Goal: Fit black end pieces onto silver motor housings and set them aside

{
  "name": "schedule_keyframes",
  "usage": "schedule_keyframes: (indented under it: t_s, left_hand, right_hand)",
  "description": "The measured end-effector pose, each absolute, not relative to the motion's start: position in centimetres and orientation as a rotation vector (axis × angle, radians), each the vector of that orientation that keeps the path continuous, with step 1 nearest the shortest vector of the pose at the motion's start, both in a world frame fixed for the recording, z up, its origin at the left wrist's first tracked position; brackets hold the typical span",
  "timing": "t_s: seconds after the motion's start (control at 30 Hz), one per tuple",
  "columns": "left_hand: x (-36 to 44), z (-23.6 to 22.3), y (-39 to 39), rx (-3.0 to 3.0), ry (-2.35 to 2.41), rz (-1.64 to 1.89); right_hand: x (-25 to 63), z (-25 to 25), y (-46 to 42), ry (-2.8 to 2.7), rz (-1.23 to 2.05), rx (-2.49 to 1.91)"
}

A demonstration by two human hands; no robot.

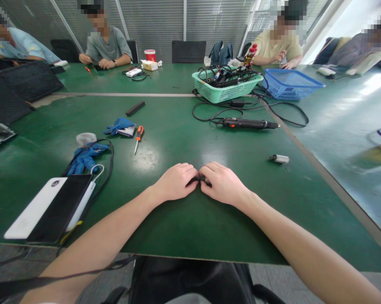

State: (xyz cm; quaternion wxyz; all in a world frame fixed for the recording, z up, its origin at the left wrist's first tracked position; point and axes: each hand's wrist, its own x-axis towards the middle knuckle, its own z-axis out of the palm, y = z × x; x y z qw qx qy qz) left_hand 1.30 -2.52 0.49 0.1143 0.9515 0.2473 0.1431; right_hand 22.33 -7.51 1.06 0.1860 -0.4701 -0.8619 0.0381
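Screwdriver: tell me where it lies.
In the head view, the orange-handled screwdriver lies on the green table, just right of the blue gloves and ahead of the left hand.

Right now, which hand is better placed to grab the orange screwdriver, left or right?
Left, probably: the left hand sits nearer the orange-handled screwdriver than the right hand does, but both are pinching a small dark object.

Bench top is seen to be green, smooth and glossy, with light reflected across it. Screwdriver is noted with a shiny orange-and-black plastic handle and bright metal shaft. Gloves appear as matt blue rubber. Teal basket and blue basket are taken as moulded plastic. Small dark part is pinched by left hand and right hand; its finish cannot be told.
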Motion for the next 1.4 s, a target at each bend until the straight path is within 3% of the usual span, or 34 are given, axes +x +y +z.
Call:
schedule_keyframes:
  t_s: [1.4]
  left_hand:
    - [1.34, 0.58, -2.6, 2.795, 0.728, 0.428]
  right_hand:
    - [22.31, 0.96, -7.46, -2.427, 0.108, -1.305]
